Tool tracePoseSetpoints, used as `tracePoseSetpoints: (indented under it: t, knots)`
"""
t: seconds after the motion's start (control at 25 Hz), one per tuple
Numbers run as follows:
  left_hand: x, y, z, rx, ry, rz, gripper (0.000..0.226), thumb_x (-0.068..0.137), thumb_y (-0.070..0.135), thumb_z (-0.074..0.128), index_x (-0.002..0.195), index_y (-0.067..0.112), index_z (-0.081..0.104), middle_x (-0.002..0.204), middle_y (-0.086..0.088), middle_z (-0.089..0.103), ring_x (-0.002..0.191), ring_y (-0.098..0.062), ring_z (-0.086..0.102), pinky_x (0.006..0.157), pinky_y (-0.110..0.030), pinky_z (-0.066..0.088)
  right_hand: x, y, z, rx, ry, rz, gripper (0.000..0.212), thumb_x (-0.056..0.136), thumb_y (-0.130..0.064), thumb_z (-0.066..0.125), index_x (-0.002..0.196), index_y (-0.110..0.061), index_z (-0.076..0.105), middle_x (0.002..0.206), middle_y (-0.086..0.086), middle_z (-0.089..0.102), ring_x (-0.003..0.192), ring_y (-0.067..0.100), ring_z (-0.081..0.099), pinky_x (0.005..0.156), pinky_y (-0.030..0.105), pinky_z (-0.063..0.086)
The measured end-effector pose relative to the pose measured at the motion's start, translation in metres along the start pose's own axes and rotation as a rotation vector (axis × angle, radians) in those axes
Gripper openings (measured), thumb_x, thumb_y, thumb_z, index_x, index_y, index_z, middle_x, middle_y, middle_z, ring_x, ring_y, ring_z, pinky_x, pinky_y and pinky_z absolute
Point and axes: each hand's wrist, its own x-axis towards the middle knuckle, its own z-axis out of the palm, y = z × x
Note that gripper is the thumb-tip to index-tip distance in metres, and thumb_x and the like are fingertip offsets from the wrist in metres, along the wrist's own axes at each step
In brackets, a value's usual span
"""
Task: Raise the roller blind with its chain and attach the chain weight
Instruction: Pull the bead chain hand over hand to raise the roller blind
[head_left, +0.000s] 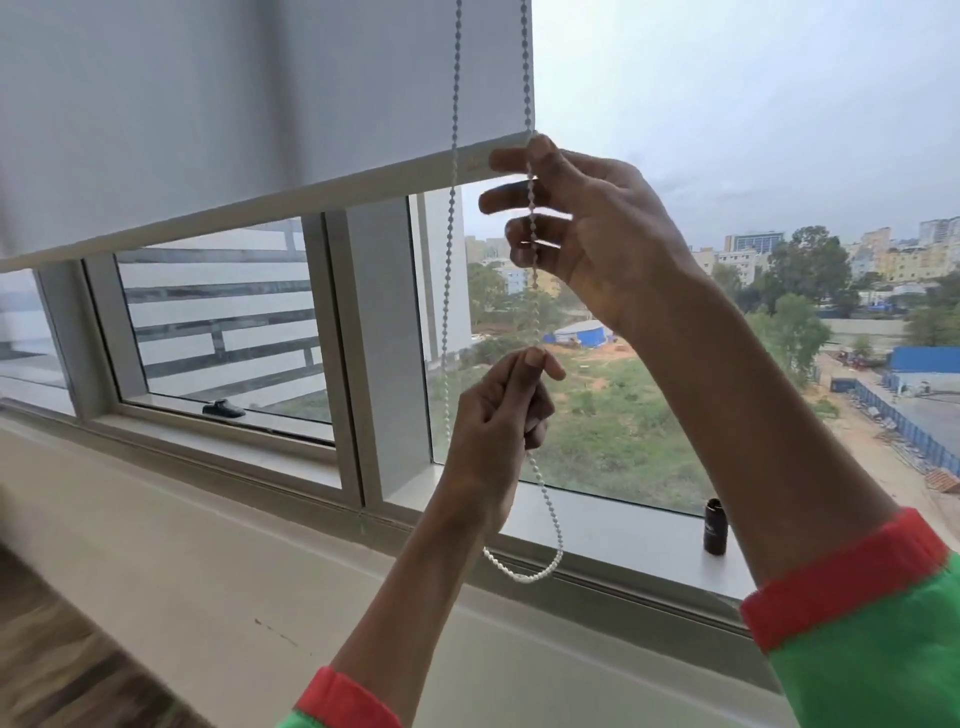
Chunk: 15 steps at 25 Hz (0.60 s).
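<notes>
A white roller blind (260, 114) covers the upper left of the window, its bottom bar slanting across at mid height. A white bead chain (451, 218) hangs in two strands and loops low near the sill. My right hand (587, 228) is up by the blind's lower right corner, thumb and fingers pinching the right strand. Lower down, my left hand (498, 410) is closed on the same strand, and the loop dangles below it. A small black cylinder, the chain weight (715, 527), stands upright on the sill to the right, apart from the chain.
The white window sill (613, 535) runs along the bottom of the glass. A black window handle (223, 409) sits on the left pane's frame. A pale ledge (218, 566) lies below the sill, with wooden floor at the lower left.
</notes>
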Motion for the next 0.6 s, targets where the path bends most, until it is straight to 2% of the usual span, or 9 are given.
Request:
tracePoseSetpoints:
  t: [0.08,0.16,0.24,0.32,0.4,0.6]
  knots:
    - [-0.007,-0.007,-0.006,0.024,-0.014,-0.012,0.026,0.091,0.031,0.048,0.073,0.020,0.064,0.049,0.010,0.039,0.046,-0.007,0.027,0.045,-0.016,0.025,-0.002,0.008,0.004,-0.072,0.044,-0.001,0.027,0.098,-0.020,0.045,0.097,-0.003,0.066,0.058,0.002,0.056,0.042,0.008,0.040,0.042,0.020,0.035]
    - [-0.009,-0.013,-0.013,0.072,-0.033,-0.031,0.027,0.091,0.033,0.047,0.077,0.020,0.066,0.053,0.007,0.049,0.048,-0.007,0.035,0.048,-0.016,0.030,-0.011,0.022,0.005,-0.113,0.076,-0.042,0.025,0.098,-0.019,0.044,0.089,-0.008,0.065,0.054,0.000,0.047,0.041,0.006,0.032,0.041,0.019,0.027]
    - [-0.007,-0.016,-0.021,0.120,-0.039,-0.070,0.030,0.096,0.029,0.043,0.086,0.019,0.069,0.063,0.002,0.065,0.058,-0.011,0.053,0.058,-0.019,0.040,-0.021,0.033,0.005,-0.149,0.085,-0.077,0.024,0.098,-0.018,0.045,0.087,-0.010,0.065,0.053,-0.001,0.044,0.044,0.009,0.029,0.043,0.022,0.023]
    - [0.000,-0.011,-0.025,0.109,-0.016,-0.102,0.034,0.099,0.025,0.037,0.092,0.021,0.071,0.078,0.000,0.075,0.076,-0.015,0.067,0.072,-0.024,0.050,-0.031,0.042,0.004,-0.161,0.093,-0.096,0.024,0.097,-0.017,0.046,0.085,-0.010,0.065,0.052,0.000,0.043,0.046,0.011,0.029,0.044,0.024,0.022]
    - [0.014,0.003,-0.026,0.054,0.020,-0.078,0.035,0.100,0.025,0.035,0.095,0.022,0.069,0.086,0.002,0.077,0.088,-0.013,0.070,0.079,-0.026,0.053,-0.041,0.053,0.003,-0.168,0.094,-0.094,0.024,0.097,-0.015,0.046,0.083,-0.010,0.065,0.051,-0.002,0.043,0.045,0.009,0.033,0.043,0.020,0.026]
    - [0.057,0.064,-0.010,-0.088,0.000,0.084,0.033,0.098,0.028,0.040,0.109,0.006,0.062,0.089,-0.008,0.074,0.086,-0.020,0.072,0.075,-0.030,0.058,-0.073,0.086,0.001,-0.230,0.094,-0.044,0.024,0.096,-0.015,0.048,0.080,-0.010,0.066,0.050,-0.002,0.040,0.045,0.007,0.031,0.044,0.018,0.027]
